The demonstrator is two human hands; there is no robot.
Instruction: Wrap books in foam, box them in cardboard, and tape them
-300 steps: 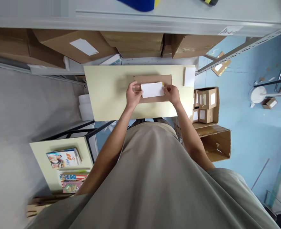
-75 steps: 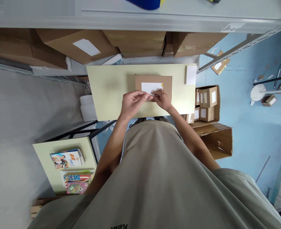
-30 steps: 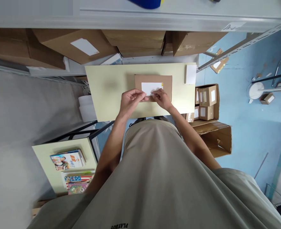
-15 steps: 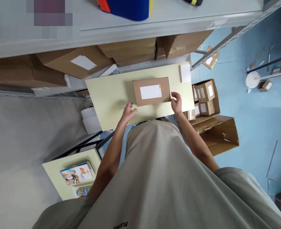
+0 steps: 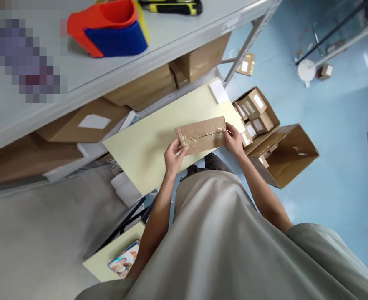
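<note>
A flat, rectangular cardboard box (image 5: 202, 134), glossy with clear tape, is tilted above the smooth pale-yellow tabletop (image 5: 146, 146). The left hand (image 5: 173, 155) and right hand (image 5: 233, 139) each have their grip clamped on opposite ends.

text: none legible | labels on floor boxes (image 5: 255, 109) — blank at this range | shelf carton label (image 5: 94, 121) — blank
</note>
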